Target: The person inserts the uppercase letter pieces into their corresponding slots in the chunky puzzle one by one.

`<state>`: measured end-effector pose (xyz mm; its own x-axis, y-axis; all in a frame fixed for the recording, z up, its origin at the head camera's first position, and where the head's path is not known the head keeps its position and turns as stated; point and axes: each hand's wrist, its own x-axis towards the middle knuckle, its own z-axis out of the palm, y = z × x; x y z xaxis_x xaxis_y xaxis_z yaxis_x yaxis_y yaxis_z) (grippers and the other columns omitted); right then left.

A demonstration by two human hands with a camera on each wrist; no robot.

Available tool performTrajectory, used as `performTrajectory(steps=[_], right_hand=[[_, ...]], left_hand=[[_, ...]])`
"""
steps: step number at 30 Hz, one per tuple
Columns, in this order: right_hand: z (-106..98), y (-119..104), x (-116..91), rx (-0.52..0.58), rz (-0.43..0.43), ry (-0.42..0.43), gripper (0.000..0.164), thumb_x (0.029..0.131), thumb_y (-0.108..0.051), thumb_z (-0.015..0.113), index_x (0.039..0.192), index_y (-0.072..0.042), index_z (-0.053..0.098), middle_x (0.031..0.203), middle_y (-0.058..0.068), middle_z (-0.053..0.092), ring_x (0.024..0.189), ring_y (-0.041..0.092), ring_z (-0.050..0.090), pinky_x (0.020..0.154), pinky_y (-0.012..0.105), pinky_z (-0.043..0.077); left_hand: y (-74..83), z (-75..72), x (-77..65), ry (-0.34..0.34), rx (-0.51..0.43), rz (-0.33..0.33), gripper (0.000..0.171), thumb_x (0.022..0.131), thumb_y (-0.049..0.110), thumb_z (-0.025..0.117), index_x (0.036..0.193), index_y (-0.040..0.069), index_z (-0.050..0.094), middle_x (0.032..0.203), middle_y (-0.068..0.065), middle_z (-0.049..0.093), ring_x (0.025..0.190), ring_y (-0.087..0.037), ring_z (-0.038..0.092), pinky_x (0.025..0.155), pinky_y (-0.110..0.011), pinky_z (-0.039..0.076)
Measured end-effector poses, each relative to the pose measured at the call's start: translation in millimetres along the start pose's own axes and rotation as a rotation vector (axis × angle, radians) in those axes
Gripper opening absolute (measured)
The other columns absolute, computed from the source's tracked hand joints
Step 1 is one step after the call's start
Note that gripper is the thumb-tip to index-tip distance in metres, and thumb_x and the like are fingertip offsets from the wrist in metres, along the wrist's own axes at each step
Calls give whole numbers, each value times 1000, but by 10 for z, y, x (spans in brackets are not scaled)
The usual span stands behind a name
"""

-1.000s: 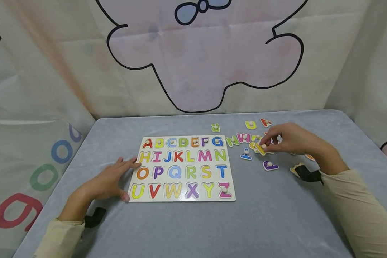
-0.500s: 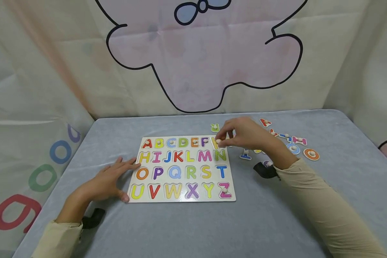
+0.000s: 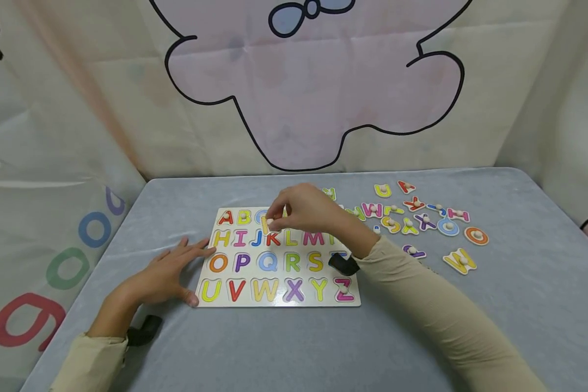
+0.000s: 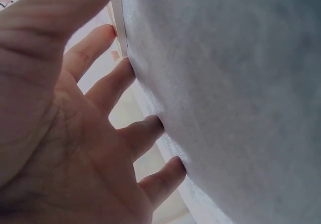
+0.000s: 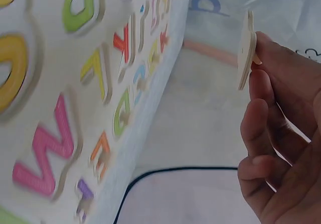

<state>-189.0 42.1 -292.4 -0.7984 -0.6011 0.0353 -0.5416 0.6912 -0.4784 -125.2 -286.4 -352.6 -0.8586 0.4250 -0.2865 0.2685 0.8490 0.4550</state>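
A white alphabet puzzle board [image 3: 278, 276] lies on the grey-blue cloth, its recesses printed with coloured letters. My left hand [image 3: 164, 275] is spread at its left edge, fingertips touching the board and cloth; the left wrist view shows its fingers [image 4: 145, 133] extended. Above the board's upper middle, my right hand [image 3: 306, 209] pinches a yellow knobbed letter piece [image 3: 264, 224]. In the right wrist view this letter piece [image 5: 246, 53] appears edge-on, clear of the board; which letter it is I cannot tell. Knobbed pieces A [image 3: 225, 218], B [image 3: 244, 216] and Z [image 3: 344, 291] sit in their recesses.
Loose knobbed letters lie right of the board, among them an orange O [image 3: 476, 236], a yellow W [image 3: 460, 261], a purple X [image 3: 424, 221] and a red A [image 3: 406, 187]. A green letter [image 3: 329, 193] lies behind the board. Printed curtains stand behind and beside the table.
My right hand has picked the yellow letter piece from the loose letters and carried it left, past the G recess, to above the C and K area. My left hand has stayed put.
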Motion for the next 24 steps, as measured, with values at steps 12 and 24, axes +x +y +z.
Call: performTrajectory(steps=[12,24], right_hand=[[273,-341,407,5,29,-56,22,88,-37,76,107,-26,78,87,-13,70,84,6,58,73,23,47],[683,-500,756,58,185,-58,16,85,-38,79,98,-29,78,76,-18,67,69,1,56,59,18,42]], left_hand=[[-19,-8,5,-7,-15,10,111,54,45,92,149,16,43,165,-16,24,149,-56,4,111,-76,7],[-43,-11,-10,3,-1,87,106,57,44,90,148,15,45,164,-16,26,146,-61,10,108,-80,11]])
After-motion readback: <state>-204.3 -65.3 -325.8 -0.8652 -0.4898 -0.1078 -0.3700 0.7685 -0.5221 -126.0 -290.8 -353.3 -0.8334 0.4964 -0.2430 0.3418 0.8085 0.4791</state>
